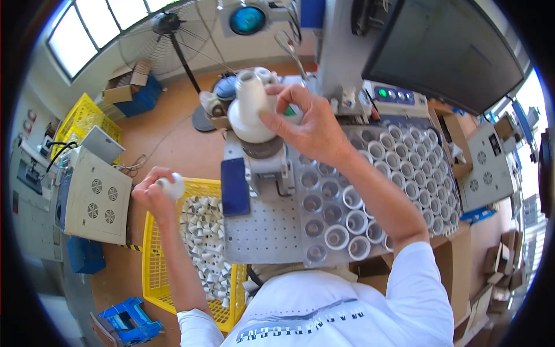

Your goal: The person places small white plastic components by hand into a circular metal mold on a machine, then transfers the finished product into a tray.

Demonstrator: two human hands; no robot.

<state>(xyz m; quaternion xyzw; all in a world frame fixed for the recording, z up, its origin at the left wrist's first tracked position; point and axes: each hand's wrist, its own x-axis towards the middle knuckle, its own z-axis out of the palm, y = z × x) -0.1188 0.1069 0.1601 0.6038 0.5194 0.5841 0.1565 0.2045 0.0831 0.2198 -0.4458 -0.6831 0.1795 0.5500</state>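
Note:
My right hand (303,118) has thumb and fingers closed at the side of an upright white plastic sleeve (250,89). This sleeve stands on a wide white round holder (252,134), which sits on a grey rotary fixture (263,149). Off to the left, my left hand (153,194) grips a small white plastic fitting (174,187), partly hidden by the fingers. That hand is beside the far left corner of a yellow crate (149,272), where many small white fittings (205,243) lie heaped.
A clear tray (309,231) holds rows of white sleeves (407,170) upright at the right. A dark blue phone-like slab (235,187) lies on the perforated metal plate (266,231). Behind stand a monitor (445,55), a button box (396,95) and a fan (167,23).

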